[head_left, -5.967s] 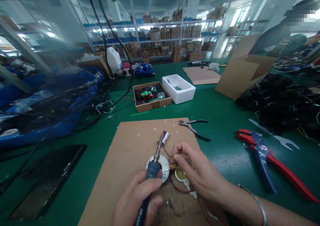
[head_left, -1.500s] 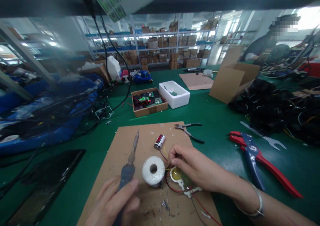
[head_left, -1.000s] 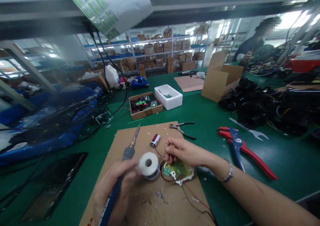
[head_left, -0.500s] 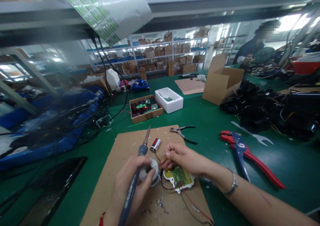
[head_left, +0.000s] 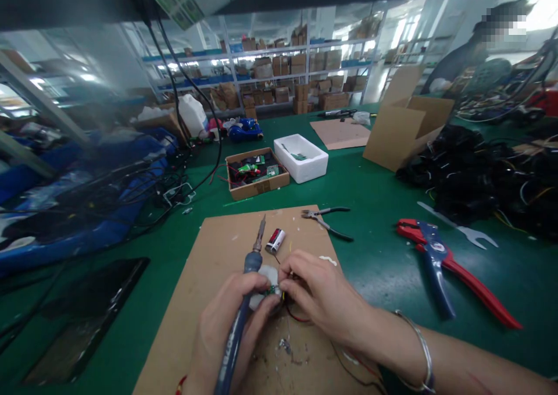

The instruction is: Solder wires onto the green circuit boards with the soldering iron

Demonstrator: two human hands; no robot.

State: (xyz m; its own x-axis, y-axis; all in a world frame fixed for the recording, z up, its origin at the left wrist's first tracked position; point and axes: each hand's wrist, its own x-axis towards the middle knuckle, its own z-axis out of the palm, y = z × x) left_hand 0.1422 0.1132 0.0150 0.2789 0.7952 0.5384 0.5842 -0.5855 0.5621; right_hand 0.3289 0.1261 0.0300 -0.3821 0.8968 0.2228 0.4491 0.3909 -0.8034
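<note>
My left hand (head_left: 226,325) grips a blue-handled soldering iron (head_left: 244,302), tip pointing up and away toward a small red-and-white battery (head_left: 275,241). Its fingers also touch the white solder spool (head_left: 267,277), mostly hidden between my hands. My right hand (head_left: 318,296) pinches thin yellow and red wires beside the spool; the circuit board is covered by this hand. Everything lies on a brown cardboard mat (head_left: 218,267).
Small pliers (head_left: 326,217) lie at the mat's far right corner. A red-and-blue crimping tool (head_left: 444,264) is to the right. A cardboard tray (head_left: 257,174) and white foam box (head_left: 300,157) stand behind. Black cable piles (head_left: 488,180) sit right, a person beyond them.
My right hand moved over the circuit board and closed up against my left hand at the spool. The iron tip stayed near the battery. The view tilted down.
</note>
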